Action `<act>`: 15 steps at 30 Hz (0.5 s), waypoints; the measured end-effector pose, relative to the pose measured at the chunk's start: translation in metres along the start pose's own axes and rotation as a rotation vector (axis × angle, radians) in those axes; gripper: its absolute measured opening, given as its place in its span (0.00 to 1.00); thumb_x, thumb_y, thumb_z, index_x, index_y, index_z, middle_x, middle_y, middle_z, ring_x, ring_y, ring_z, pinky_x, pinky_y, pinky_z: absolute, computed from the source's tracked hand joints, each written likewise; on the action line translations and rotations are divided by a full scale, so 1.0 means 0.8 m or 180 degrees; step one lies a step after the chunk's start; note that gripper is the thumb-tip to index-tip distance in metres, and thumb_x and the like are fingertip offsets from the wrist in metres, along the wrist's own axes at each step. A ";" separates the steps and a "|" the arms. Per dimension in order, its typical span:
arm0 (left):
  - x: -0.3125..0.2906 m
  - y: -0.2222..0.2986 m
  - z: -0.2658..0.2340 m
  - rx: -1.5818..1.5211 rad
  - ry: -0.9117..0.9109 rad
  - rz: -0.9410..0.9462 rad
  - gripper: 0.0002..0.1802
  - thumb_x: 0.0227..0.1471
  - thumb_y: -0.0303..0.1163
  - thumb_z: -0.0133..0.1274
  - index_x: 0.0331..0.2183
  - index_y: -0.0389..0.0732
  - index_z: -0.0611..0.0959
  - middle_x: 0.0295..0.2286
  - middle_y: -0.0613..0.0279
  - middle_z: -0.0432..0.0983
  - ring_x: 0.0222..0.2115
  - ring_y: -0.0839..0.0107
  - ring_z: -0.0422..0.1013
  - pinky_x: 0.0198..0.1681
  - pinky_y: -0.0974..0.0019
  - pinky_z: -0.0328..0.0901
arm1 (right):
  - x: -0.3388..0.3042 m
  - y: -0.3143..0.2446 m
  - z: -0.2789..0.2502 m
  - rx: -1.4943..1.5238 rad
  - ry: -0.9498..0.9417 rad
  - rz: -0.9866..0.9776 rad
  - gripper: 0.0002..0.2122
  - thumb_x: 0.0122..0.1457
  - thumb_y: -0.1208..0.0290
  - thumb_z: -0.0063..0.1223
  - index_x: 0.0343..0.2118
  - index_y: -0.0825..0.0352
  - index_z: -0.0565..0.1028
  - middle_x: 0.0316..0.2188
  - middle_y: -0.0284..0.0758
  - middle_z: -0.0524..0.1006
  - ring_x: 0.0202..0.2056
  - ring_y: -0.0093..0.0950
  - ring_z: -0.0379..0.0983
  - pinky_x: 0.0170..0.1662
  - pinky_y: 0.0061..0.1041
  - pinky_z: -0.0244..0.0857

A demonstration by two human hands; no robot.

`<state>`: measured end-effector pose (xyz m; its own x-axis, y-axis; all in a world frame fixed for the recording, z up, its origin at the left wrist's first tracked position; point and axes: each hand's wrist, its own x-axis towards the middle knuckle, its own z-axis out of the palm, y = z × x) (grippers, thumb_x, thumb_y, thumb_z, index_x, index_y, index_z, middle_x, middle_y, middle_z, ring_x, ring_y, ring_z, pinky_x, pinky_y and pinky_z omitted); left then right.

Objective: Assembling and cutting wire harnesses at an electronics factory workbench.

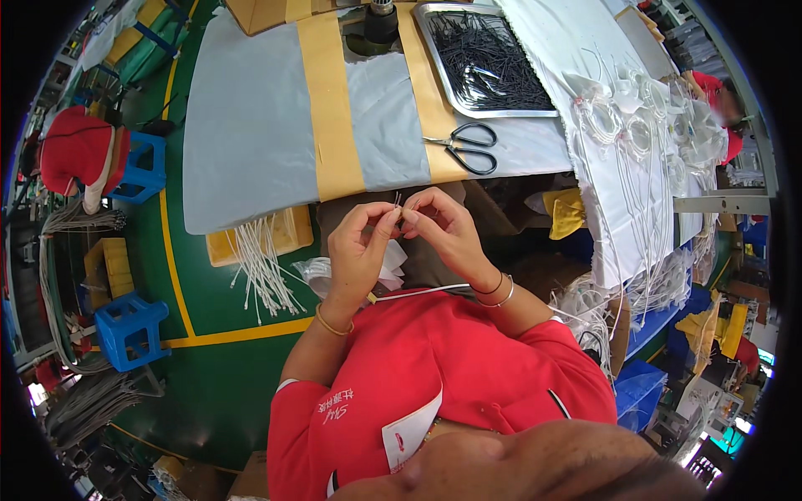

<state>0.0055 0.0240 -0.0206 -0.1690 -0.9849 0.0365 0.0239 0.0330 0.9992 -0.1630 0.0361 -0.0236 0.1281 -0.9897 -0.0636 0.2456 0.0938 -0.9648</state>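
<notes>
My left hand (pixel 361 238) and my right hand (pixel 444 230) meet just off the table's near edge, thumbs and forefingers pinched together. A couple of thin wire ends (pixel 397 198) poke up between the fingertips; the rest of the piece is hidden by my fingers. Below the hands, a white cable (pixel 426 291) crosses my lap. Beyond them on the table lie black-handled scissors (pixel 473 150), blades toward the left. Further back, a metal tray (pixel 501 113) holds a heap of short black strips or tubes.
A grey-covered table (pixel 251 125) with tan tape strips spans the front. White cables (pixel 266 259) hang over a yellow bin (pixel 219 250) at its left. Coiled white cables (pixel 614 121) lie on white cloth at right. Blue stools (pixel 129 330) and a person in red (pixel 79 150) are to the left.
</notes>
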 end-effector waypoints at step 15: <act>0.011 -0.014 -0.031 -0.2099 -0.0700 -0.1567 0.11 0.62 0.34 0.53 0.40 0.37 0.78 0.34 0.63 0.77 0.33 0.75 0.76 0.42 0.66 0.75 | 0.000 0.001 0.004 0.0413 -0.0056 0.0113 0.04 0.63 0.76 0.51 0.38 0.71 0.72 0.36 0.32 0.74 0.33 0.17 0.71 0.39 0.18 0.68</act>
<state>0.0279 0.0108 -0.0320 -0.4965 -0.8035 -0.3285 0.4552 -0.5632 0.6896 -0.1599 0.0364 -0.0233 0.1556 -0.9836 -0.0914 0.3626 0.1430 -0.9209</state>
